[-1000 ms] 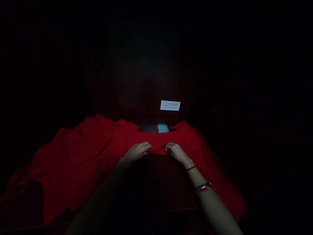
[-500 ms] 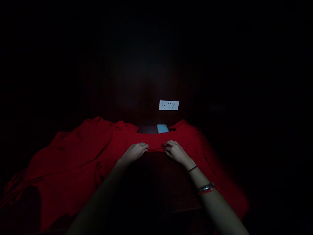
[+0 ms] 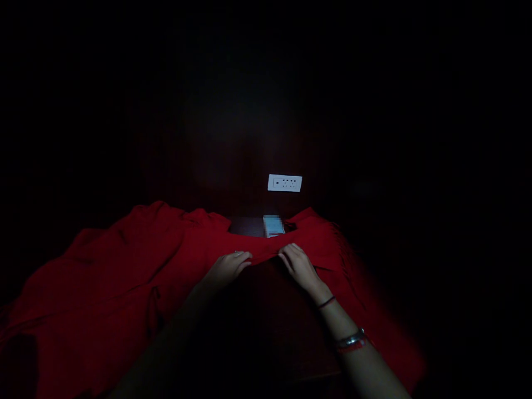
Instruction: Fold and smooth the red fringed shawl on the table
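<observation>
A red fringed cloth, like a scarf or shawl, lies spread across a dark surface, with a narrow band running across the middle. My left hand pinches the near edge of that band, fingers closed on the fabric. A short way to the right, my right hand grips the same edge between thumb and fingers. Between the two hands the edge is drawn fairly straight. On the right the cloth widens again and its fringe shows; its left part lies in loose folds.
Behind the cloth a small pale-blue item, partly blurred, rests on the dark surface. A white wall socket sits above it on a dark wall. Most of the surroundings are too dark to make out.
The band of cloth between my hands has narrowed and tilted, its right side now higher. The left part of the cloth has shifted left and spread nearer. Both hands keep their hold.
</observation>
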The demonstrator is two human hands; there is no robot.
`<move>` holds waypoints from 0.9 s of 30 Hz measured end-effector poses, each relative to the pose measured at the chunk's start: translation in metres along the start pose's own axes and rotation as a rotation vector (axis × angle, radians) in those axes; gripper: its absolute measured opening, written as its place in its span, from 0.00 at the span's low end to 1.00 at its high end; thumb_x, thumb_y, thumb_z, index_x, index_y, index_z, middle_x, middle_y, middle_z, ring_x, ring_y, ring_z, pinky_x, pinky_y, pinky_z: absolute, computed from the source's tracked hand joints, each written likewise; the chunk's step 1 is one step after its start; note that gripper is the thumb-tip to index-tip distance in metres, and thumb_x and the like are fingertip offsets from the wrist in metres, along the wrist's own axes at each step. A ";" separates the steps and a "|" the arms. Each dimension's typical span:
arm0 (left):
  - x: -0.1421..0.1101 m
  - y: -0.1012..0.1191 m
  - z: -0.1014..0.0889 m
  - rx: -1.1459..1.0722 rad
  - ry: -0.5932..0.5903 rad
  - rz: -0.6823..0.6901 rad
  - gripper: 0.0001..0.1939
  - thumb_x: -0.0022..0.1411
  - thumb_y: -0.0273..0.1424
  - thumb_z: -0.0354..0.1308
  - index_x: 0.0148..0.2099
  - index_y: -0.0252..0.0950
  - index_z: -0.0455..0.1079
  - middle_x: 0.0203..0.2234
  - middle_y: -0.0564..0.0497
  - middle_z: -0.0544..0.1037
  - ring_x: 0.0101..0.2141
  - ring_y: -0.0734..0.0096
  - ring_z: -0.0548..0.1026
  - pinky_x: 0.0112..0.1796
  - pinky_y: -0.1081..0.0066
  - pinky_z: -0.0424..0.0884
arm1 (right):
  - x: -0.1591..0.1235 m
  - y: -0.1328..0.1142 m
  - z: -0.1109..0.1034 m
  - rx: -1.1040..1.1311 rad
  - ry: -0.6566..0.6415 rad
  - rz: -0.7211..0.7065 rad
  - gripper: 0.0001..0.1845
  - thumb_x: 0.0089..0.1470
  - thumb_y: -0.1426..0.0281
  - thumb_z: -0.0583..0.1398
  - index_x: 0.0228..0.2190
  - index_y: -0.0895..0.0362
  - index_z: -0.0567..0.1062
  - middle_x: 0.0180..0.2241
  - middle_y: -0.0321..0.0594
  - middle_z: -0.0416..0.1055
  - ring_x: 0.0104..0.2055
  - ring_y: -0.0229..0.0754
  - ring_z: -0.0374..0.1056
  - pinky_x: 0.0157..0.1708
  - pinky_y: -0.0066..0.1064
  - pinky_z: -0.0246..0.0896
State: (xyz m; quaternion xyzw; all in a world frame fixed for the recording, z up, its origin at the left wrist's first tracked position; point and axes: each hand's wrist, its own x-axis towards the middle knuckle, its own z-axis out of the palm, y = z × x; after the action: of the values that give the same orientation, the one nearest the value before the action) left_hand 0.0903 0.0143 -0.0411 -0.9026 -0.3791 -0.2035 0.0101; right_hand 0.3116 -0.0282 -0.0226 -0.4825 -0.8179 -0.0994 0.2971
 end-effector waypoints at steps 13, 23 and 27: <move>-0.001 -0.006 0.002 0.122 0.030 -0.003 0.16 0.62 0.35 0.37 0.37 0.36 0.65 0.32 0.50 0.70 0.34 0.71 0.67 0.37 0.73 0.61 | -0.002 -0.009 -0.008 -0.048 -0.088 -0.084 0.19 0.50 0.63 0.53 0.44 0.56 0.62 0.42 0.44 0.62 0.43 0.44 0.55 0.41 0.35 0.49; 0.000 0.001 -0.005 0.076 0.002 0.014 0.15 0.61 0.36 0.38 0.40 0.36 0.63 0.33 0.49 0.71 0.34 0.70 0.68 0.36 0.73 0.61 | 0.003 -0.016 0.009 -0.201 -0.161 -0.115 0.10 0.51 0.68 0.51 0.35 0.57 0.67 0.34 0.45 0.63 0.38 0.43 0.56 0.39 0.35 0.49; -0.001 0.000 -0.006 0.052 0.007 0.016 0.13 0.61 0.35 0.39 0.39 0.36 0.62 0.33 0.50 0.71 0.34 0.70 0.68 0.36 0.73 0.61 | 0.002 -0.013 0.012 -0.194 -0.182 -0.100 0.09 0.54 0.71 0.48 0.34 0.57 0.67 0.31 0.43 0.66 0.35 0.41 0.59 0.38 0.33 0.49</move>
State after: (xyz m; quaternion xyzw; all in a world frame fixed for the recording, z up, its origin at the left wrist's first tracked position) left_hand 0.0877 0.0122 -0.0360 -0.9043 -0.3771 -0.1969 0.0363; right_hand 0.2955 -0.0282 -0.0297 -0.4745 -0.8512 -0.1483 0.1683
